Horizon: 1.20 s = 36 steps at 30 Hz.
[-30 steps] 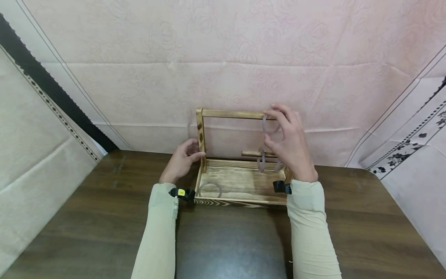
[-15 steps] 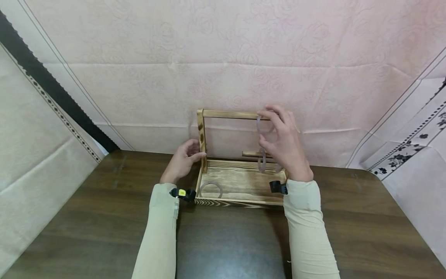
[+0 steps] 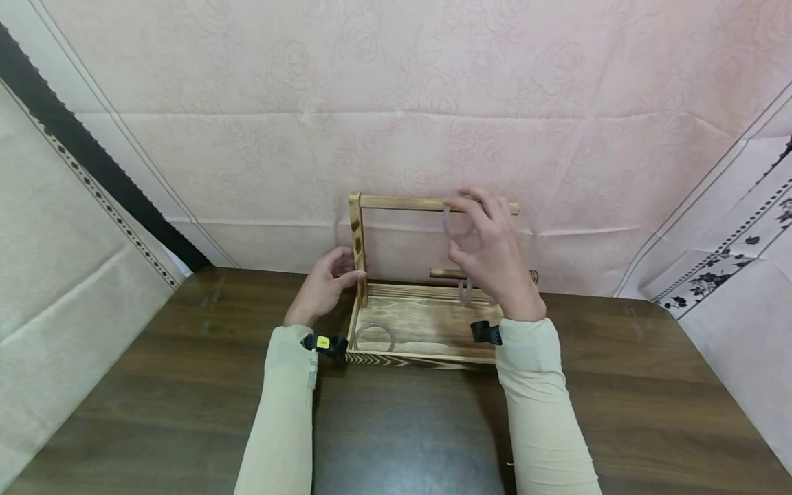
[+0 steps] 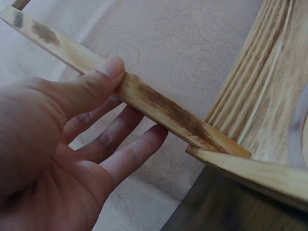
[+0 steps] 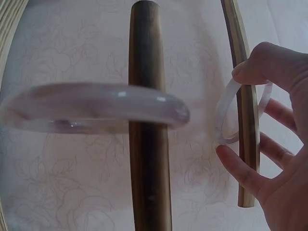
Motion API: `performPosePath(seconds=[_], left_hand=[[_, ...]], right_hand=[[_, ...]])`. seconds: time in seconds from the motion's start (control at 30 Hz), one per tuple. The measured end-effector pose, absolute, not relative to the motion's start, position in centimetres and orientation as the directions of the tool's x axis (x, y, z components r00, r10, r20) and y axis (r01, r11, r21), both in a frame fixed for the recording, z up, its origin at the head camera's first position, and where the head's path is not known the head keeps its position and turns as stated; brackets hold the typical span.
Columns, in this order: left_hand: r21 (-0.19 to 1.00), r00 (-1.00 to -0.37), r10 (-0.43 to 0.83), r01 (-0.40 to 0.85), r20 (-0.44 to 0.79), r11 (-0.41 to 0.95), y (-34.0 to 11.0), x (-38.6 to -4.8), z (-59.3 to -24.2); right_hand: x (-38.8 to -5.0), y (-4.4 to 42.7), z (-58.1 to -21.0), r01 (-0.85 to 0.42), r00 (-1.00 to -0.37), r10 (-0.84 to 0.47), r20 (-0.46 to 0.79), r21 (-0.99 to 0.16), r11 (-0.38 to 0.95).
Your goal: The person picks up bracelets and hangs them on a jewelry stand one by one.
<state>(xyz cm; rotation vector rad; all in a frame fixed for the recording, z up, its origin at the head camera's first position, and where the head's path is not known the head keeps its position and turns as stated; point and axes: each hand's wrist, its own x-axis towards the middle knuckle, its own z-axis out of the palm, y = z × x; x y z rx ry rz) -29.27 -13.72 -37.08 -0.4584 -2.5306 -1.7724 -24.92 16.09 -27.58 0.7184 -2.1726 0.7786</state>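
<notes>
Here, counter below and cloth behind the stand, left fingers gripped its post, right fingers a half-hidden bangle.

The bangles are milky lilac; the rack is honey-toned with striped grain and dark brown patches. The table is dark brown, the cloth pale pink with rose outlines.

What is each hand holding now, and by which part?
The left hand pinches the wooden upright post partway along its length. The right hand pinches a translucent bangle by opposite sides of its rim.
</notes>
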Motion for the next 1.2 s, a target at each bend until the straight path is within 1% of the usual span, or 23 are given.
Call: performPosePath(seconds=[0.23, 0.43, 0.67, 1.07, 1.2], left_hand=[[0.915, -0.955, 0.231, 0.256, 0.188, 0.312, -13.7, -29.3, -37.1], [0.911, -0.955, 0.228, 0.260, 0.192, 0.320, -13.6, -29.2, -36.9], [0.889, -0.955, 0.219, 0.271, 0.200, 0.370, -13.7, -29.1, -36.9], [0.902, -0.953, 0.224, 0.272, 0.205, 0.334, -13.8, -29.4, -37.1], [0.893, -0.952, 0.221, 0.279, 0.210, 0.353, -13.9, -29.3, -37.1]], right_hand=[[-25.1, 15.4, -27.6, -0.679, -0.604, -0.265, 0.752, -0.311, 0.665], [-25.3, 15.0, -27.6, -0.683, -0.596, -0.279, 0.753, -0.293, 0.669], [-25.2, 14.7, -27.7, -0.692, -0.586, -0.282, 0.759, -0.288, 0.662], [-25.4, 13.9, -27.8, -0.703, -0.581, -0.300, 0.757, -0.281, 0.653], [-25.5, 13.4, -27.8, -0.715, -0.573, -0.307, 0.760, -0.279, 0.641]])
